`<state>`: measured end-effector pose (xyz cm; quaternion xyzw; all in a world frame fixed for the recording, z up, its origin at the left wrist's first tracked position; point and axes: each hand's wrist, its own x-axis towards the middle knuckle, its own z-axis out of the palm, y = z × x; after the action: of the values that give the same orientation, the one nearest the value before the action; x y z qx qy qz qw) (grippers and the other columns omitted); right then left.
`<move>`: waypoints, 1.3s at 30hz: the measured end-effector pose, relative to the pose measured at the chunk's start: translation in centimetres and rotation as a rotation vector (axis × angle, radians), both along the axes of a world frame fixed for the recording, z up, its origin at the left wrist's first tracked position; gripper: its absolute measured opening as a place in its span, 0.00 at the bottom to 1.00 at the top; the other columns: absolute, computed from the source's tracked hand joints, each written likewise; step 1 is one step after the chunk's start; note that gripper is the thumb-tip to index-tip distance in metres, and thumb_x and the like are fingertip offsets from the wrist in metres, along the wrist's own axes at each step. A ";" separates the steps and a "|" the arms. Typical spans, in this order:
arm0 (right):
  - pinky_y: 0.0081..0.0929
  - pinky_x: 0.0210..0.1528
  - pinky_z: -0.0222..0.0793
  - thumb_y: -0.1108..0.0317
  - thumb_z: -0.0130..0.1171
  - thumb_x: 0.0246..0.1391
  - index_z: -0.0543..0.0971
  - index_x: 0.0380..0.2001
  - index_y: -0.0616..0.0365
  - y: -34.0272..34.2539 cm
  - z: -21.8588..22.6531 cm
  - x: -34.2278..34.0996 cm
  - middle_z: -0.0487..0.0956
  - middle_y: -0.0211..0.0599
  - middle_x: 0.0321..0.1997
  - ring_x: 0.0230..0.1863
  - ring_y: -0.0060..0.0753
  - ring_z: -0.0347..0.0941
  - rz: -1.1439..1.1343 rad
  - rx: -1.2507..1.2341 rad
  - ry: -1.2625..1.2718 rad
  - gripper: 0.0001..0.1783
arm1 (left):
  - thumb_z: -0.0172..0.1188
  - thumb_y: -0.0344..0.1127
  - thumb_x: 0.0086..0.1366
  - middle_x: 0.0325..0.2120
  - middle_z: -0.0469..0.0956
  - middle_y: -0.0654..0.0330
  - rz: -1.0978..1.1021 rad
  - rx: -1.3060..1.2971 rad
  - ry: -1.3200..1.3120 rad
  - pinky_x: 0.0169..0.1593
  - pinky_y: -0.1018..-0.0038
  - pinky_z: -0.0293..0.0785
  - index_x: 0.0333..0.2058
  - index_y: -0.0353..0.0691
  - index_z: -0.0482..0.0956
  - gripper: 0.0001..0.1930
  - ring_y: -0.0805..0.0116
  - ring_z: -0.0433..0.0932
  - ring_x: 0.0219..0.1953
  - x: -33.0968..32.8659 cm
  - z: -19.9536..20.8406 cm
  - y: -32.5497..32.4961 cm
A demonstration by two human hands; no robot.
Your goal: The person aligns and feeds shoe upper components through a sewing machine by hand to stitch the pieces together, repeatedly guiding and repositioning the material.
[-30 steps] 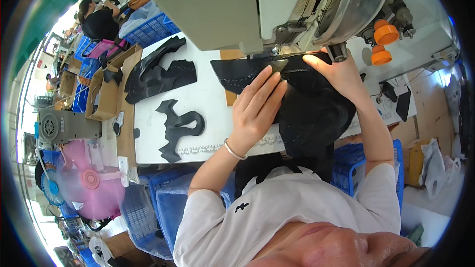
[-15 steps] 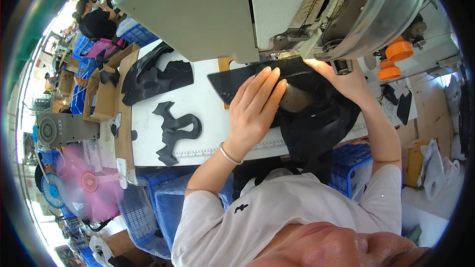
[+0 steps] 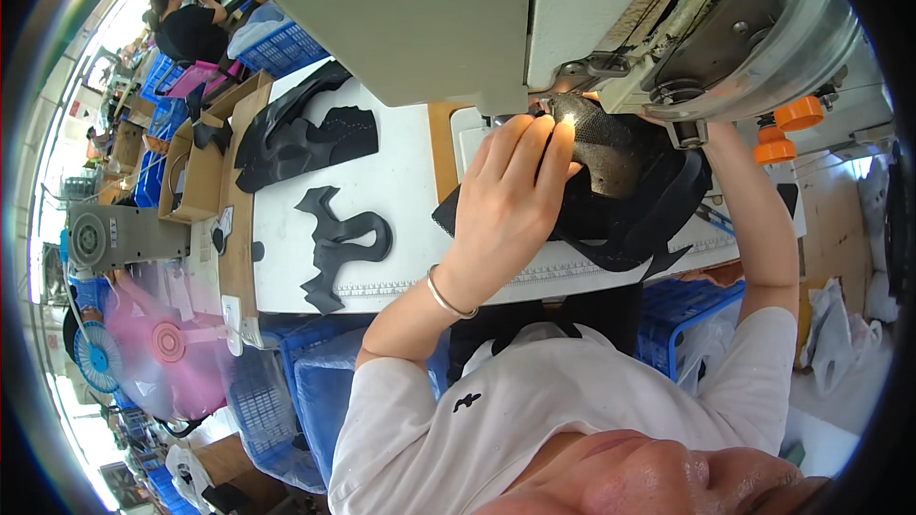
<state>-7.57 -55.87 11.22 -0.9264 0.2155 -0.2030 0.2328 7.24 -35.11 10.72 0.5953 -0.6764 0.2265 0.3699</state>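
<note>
My left hand [image 3: 510, 200] lies flat, fingers together, on a black mesh fabric piece [image 3: 620, 181] spread on the white table [image 3: 401, 181], pressing it down under the head of a large grey sewing machine [image 3: 534, 10]. My right forearm [image 3: 763, 219] reaches up behind the machine's round end; the right hand itself is hidden by the machine and the fabric. A silver bangle sits on my left wrist.
A cut black fabric shape [image 3: 339, 238] lies left of my hand, with a pile of black pieces [image 3: 301, 138] beyond it. Cardboard boxes [image 3: 196, 167], blue crates [image 3: 277, 391], a pink fan [image 3: 167, 343], orange thread spools [image 3: 787, 129] and another person [image 3: 191, 29] surround the table.
The view has closed in on the machine. My left hand has slid the black fabric further up under the machine head, and a lit spot now falls on the mesh by my fingertips.
</note>
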 end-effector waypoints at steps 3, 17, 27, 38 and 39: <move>0.36 0.37 0.68 0.55 0.54 0.56 0.76 0.30 0.62 -0.1 0.2 -1.0 0.78 0.45 0.27 0.33 0.47 0.76 -0.083 0.053 -0.005 0.18 | 0.67 0.27 0.51 0.38 0.76 0.52 -0.003 0.001 -0.005 0.46 0.62 0.75 0.40 0.29 0.76 0.17 0.52 0.75 0.44 0.0 0.1 0.1; 0.32 0.41 0.69 0.52 0.55 0.57 0.78 0.35 0.61 3.1 1.6 -1.7 0.79 0.46 0.31 0.37 0.43 0.77 -0.456 0.307 -0.055 0.20 | 0.69 0.28 0.52 0.39 0.77 0.55 -0.003 -0.089 0.101 0.47 0.64 0.75 0.39 0.32 0.81 0.15 0.54 0.77 0.45 0.0 -2.2 0.0; 0.21 0.50 0.63 0.71 0.58 0.58 0.73 0.56 0.60 5.9 -3.5 -7.2 0.75 0.30 0.50 0.39 0.18 0.65 -0.374 0.467 -0.661 0.22 | 0.68 0.26 0.54 0.46 0.73 0.60 0.165 -0.198 0.657 0.48 0.71 0.70 0.43 0.39 0.82 0.16 0.63 0.71 0.43 -2.2 -3.3 0.2; 0.16 0.21 0.70 0.72 0.55 0.61 0.66 0.48 0.64 12.6 -4.5 -2.4 0.77 0.38 0.30 0.21 0.23 0.75 -0.225 0.996 -0.843 0.15 | 0.71 0.31 0.52 0.34 0.79 0.60 0.124 -0.054 0.763 0.40 0.70 0.69 0.43 0.38 0.78 0.19 0.64 0.71 0.33 -1.1 -3.4 -0.1; 0.17 0.23 0.73 0.71 0.56 0.61 0.67 0.46 0.64 13.0 -4.4 -1.7 0.78 0.38 0.30 0.22 0.24 0.76 -0.249 0.948 -0.888 0.14 | 0.71 0.31 0.52 0.34 0.79 0.60 0.126 -0.046 0.758 0.40 0.70 0.69 0.43 0.38 0.78 0.19 0.64 0.71 0.33 -1.0 -3.5 0.0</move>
<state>-9.29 -42.92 6.86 -0.5199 0.2706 -0.4744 0.6568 6.20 -35.11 7.24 0.6686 -0.4487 0.0280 0.5923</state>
